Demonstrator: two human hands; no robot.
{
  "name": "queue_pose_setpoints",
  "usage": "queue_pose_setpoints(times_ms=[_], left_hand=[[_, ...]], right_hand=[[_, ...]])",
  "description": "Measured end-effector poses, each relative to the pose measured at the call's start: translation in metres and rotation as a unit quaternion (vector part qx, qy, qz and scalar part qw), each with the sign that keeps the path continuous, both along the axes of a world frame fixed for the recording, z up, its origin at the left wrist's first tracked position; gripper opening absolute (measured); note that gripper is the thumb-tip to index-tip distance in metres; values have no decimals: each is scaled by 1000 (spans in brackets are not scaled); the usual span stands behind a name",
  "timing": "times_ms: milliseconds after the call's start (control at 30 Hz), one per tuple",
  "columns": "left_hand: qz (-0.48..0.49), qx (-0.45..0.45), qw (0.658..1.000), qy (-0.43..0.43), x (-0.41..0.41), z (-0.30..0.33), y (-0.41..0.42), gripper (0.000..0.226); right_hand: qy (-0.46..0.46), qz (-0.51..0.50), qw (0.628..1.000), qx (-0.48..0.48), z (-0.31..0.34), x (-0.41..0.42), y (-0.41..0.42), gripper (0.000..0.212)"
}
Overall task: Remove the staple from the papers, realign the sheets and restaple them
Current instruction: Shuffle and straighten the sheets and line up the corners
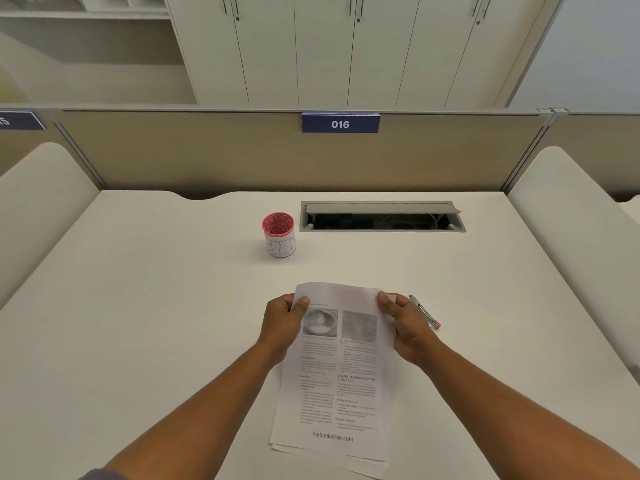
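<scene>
Both hands are gripping the papers [337, 372] at the top corners, near the middle of the white table [156, 323]. Left hand [282, 323] is holding the top-left corner, thumb on top, fingers [277, 301] curled and clamped on the sheet edge. Right hand [405, 327] is pinching the top-right corner w/ thumb on top, fingers clamped on the sheets. Pages are lying w/ printed side up, two photos near the top; lower sheets are poking out unevenly at the bottom edge, so not aligned. Staple itself is too small to tell. A stapler [424, 311] is lying just beside the right hand, partly hidden by it. A pink cup [279, 234] marked "BIN" is standing farther back, beside the cable hatch [382, 216].
</scene>
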State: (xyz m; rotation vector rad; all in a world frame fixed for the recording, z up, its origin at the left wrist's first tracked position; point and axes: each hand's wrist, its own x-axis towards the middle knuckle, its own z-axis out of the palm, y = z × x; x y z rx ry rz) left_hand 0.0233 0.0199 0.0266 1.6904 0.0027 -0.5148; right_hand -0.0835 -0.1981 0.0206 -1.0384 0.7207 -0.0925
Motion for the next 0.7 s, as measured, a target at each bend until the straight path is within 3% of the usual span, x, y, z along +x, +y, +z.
queue_pose_setpoints(times_ms=[100,233,400,700], left_hand=[[18,-1,1000,-19,0,2,0,10],[48,-4,999,-25,3,1,2,9],[76,10,996,-51,6,0,5,10],[9,-12,997,-78,3,10,4,13]], right_hand=[[-3,0,1000,-6,3,0,1,29],[-10,0,1000,13,1,-1,0,14],[19,44,998,-30,-1,-4,-3,23],[32,7,995,-90,5,-2,-1,11]])
